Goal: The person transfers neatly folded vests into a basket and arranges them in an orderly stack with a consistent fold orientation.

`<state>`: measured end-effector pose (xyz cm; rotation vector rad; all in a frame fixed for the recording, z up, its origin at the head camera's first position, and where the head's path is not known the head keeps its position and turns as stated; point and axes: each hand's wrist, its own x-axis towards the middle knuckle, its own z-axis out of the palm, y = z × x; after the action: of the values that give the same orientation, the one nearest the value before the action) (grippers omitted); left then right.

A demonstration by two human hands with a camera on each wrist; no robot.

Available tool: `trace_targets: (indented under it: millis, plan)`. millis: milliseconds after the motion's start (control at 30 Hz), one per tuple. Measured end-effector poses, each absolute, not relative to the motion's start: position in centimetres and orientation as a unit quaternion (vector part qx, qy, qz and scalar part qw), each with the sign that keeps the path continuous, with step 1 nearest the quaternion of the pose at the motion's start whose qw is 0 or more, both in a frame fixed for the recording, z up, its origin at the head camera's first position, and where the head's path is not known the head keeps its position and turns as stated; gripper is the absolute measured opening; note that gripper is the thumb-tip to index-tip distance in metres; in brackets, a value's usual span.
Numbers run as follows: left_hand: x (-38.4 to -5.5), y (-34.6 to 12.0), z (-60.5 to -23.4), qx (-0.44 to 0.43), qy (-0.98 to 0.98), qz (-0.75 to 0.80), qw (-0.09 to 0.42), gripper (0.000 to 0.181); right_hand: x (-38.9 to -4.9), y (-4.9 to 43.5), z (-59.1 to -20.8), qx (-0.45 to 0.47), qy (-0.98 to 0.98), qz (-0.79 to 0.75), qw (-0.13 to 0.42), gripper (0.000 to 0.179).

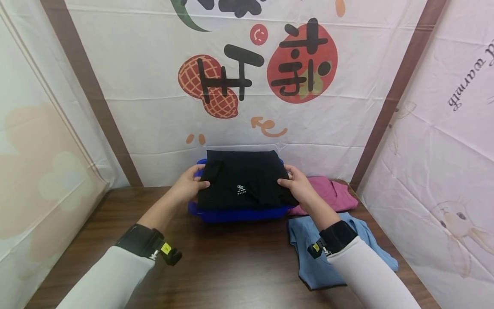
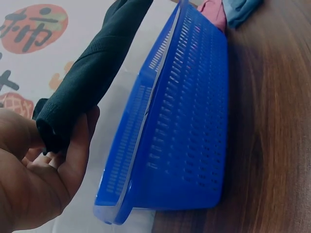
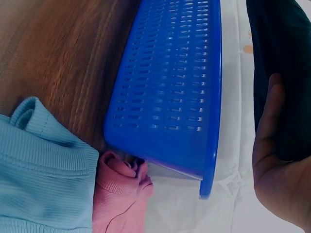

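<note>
A folded black garment point(image 1: 239, 176) with small white print is held level above a blue plastic basket point(image 1: 239, 215). My left hand point(image 1: 189, 184) grips its left edge, thumb on top and fingers beneath. On the opposite edge my right hand point(image 1: 301, 185) holds it the same way. From the left wrist view, the garment point(image 2: 92, 73) hangs apart from the rim of the perforated basket point(image 2: 184, 107). In the right wrist view a finger of the right hand point(image 3: 282, 179) lies along the dark cloth. The basket's inside is mostly hidden under the garment.
A pink garment point(image 1: 332, 194) lies right of the basket on the brown wooden table point(image 1: 231, 266). Nearer, a blue garment point(image 1: 320, 257) lies partly under my right forearm. Printed white cloth walls point(image 1: 154, 128) enclose the back and sides.
</note>
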<state>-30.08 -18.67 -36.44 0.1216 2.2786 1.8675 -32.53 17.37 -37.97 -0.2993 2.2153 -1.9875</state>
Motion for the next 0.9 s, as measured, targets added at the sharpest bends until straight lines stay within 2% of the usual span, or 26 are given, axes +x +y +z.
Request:
trace_targets:
  millis: [900]
  plan:
    - [-33.5, -18.9, -37.7, 0.029, 0.796, 0.601, 0.067, 0.058, -36.2, 16.4, -39.4, -0.094, 0.760, -0.640, 0.054, 0.058]
